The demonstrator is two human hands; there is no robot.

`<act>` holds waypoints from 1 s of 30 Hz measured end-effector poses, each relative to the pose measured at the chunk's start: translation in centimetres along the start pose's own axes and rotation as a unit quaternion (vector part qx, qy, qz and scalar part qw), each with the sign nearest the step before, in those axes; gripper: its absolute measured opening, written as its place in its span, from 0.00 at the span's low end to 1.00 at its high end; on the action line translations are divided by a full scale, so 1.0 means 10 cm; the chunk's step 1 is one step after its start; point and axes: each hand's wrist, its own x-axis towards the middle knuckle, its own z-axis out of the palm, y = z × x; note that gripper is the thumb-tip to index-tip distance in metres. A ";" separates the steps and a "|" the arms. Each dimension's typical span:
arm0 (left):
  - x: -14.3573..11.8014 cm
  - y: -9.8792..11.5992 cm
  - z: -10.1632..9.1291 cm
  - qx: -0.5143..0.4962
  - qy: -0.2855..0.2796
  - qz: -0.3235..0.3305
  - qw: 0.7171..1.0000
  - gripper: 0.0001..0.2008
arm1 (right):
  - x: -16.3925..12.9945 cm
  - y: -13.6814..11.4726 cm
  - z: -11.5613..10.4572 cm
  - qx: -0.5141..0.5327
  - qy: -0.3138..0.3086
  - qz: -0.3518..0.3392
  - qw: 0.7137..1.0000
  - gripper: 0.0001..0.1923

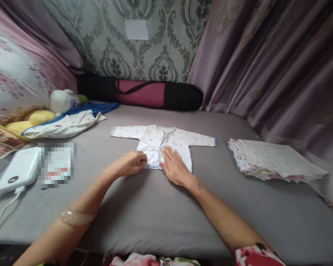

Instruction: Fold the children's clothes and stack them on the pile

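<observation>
head view: small shirt (166, 137) lies flat, front up, on the grey sheet (155, 210), straight ahead of the person, sleeves (202, 139) spread out to both sides, neckline away from the person, hem toward them. left hand (133, 163) at the shirt's lower left side, fingers curled in, grip mostly closed up; can't tell if cloth is pinched in it. right hand (174, 166) palm down on the lower front, fingers out nearly straight, grip open, pressing on cloth, nothing grasped.

handling, judged by look: very light, soft, thin cotton-like knit, no stiffness, won't hold shape when lifted. not fragile, not very slippery, but likely to wrinkle or drag along if one hand pulls alone; flat palm helps pin it. front opening may gape if tugged. best holds: side seam plus hem corner, or shoulder and hem on same side; sleeves by the blue cuffs, pinched between thumb and finger. avoid one lone sleeve, body would sag. stack of folded cloth (277, 159) sits well apart, to the right.
</observation>
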 end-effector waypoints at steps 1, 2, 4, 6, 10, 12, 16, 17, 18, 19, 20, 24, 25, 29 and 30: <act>0.04 -0.01 0.03 0.002 0.017 0.001 1.000 0.11 | -0.01 0.00 0.03 -0.012 -0.028 -0.005 1.000 0.30; 0.09 -0.02 0.05 0.002 0.034 0.002 0.999 0.12 | -0.01 -0.01 0.05 -0.018 -0.051 -0.006 0.999 0.31; 0.20 -0.06 0.11 0.006 0.066 0.008 0.998 0.12 | -0.02 -0.01 0.05 -0.018 -0.072 -0.007 0.997 0.32; 0.31 -0.10 0.17 0.020 0.089 0.018 0.996 0.12 | 0.01 0.01 -0.01 -0.007 -0.069 -0.011 0.998 0.31; 0.52 -0.08 0.31 0.040 0.106 0.006 0.993 0.14 | 0.24 0.12 -0.25 0.038 -0.042 0.011 0.998 0.20; 0.60 -0.03 0.39 0.048 0.124 -0.015 0.991 0.14 | 0.45 0.20 -0.36 0.049 0.006 0.063 0.997 0.19; 0.66 0.07 0.50 0.075 0.141 -0.038 0.986 0.12 | 0.96 0.36 -0.43 0.026 0.068 0.155 0.985 0.18; 0.66 0.08 0.51 0.079 0.139 -0.039 0.986 0.12 | 1.08 0.39 -0.41 0.014 0.062 0.176 0.982 0.18; 0.65 0.10 0.52 0.080 0.137 -0.040 0.986 0.13 | 1.20 0.42 -0.38 0.001 0.053 0.198 0.979 0.19; 0.64 0.11 0.52 0.081 0.135 -0.044 0.987 0.13 | 1.32 0.44 -0.35 -0.010 0.043 0.220 0.975 0.20; 0.63 0.12 0.52 0.080 0.131 -0.050 0.987 0.12 | 1.41 0.46 -0.32 -0.019 0.034 0.240 0.970 0.20; 0.59 0.12 0.54 0.061 0.125 -0.071 0.988 0.12 | 1.66 0.51 -0.23 -0.041 -0.019 0.282 0.958 0.16; 0.58 0.11 0.55 0.054 0.133 -0.075 0.987 0.15 | 1.68 0.53 -0.21 -0.044 -0.034 0.280 0.959 0.14; 0.58 0.07 0.61 0.040 0.123 -0.080 0.988 0.28 | 1.67 0.59 -0.21 -0.053 -0.051 0.263 0.962 0.11; 0.58 0.06 0.62 0.038 0.099 -0.080 0.991 0.28 | 1.66 0.61 -0.22 -0.056 -0.051 0.261 0.962 0.12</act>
